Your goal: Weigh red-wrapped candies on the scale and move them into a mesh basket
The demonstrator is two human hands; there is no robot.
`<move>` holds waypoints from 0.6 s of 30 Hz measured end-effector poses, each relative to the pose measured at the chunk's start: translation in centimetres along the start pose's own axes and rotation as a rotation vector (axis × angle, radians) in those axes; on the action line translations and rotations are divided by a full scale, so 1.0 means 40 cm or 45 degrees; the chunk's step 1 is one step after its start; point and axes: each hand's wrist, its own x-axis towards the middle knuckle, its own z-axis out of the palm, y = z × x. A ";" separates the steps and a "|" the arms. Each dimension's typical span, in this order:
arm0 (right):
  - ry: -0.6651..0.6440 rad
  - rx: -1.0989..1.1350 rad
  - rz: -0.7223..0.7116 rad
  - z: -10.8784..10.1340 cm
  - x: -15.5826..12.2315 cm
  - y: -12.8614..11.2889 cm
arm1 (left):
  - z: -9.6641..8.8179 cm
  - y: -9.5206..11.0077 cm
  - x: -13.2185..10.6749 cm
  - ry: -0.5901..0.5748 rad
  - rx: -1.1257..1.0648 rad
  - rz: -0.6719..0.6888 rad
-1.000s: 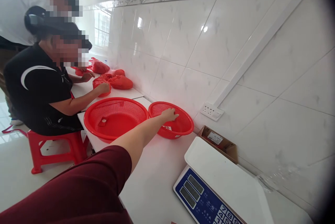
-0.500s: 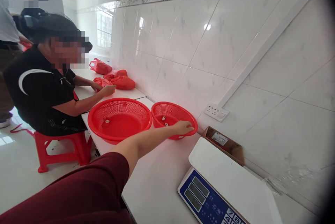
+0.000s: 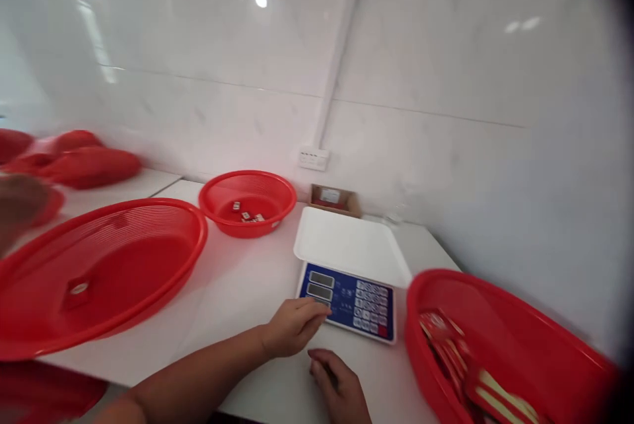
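One left hand [image 3: 296, 327] and one right hand [image 3: 341, 386] are looking curled, grasp unclear; smooth tabletop [image 3: 238, 285] is separating flat scale [image 3: 349, 253] from round-rimmed basket [image 3: 246, 228].

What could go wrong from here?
The left hand partly covers the panel of the scale in this view: a readout could be missed, or the scale nudged.
The red basket at right sits close beside the scale; if they touch, which I can't confirm, a reading might skew.
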 end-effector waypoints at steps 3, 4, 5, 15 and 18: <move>0.049 0.180 0.105 -0.035 -0.013 -0.032 | 0.010 -0.015 -0.015 -0.052 -0.067 -0.089; 0.102 0.211 0.123 -0.050 -0.024 -0.044 | 0.011 -0.019 -0.017 -0.056 -0.093 -0.120; 0.164 0.217 0.136 -0.067 -0.038 -0.058 | 0.011 -0.022 -0.017 -0.058 -0.119 -0.147; 0.746 -0.527 0.207 -0.417 -0.148 -0.192 | 0.016 -0.029 -0.014 -0.128 -0.252 -0.269; 0.625 -0.824 0.346 -0.524 -0.128 -0.182 | 0.017 -0.028 -0.012 -0.120 -0.273 -0.279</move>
